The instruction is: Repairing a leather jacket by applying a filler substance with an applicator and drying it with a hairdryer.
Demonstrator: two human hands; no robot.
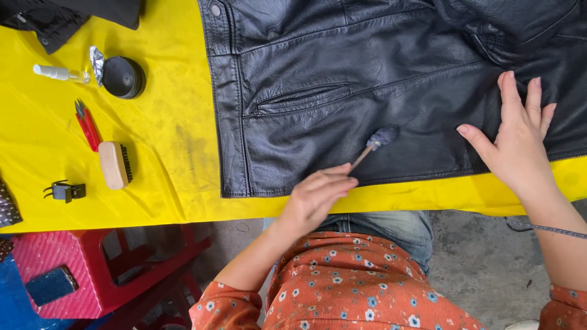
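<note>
Left hand point(315, 198) pinched, right hand point(516, 143) flat.

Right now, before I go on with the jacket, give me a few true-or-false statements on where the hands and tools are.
1. The left hand holds a small dauber against the black leather jacket. True.
2. The right hand grips the wooden brush. False: it lies flat on the jacket; the brush rests apart on the yellow cloth.
3. The round black tin sits on the jacket. False: it sits on the yellow cloth, left of the jacket.
4. The dauber's tip is below the jacket's pocket. True.
</note>
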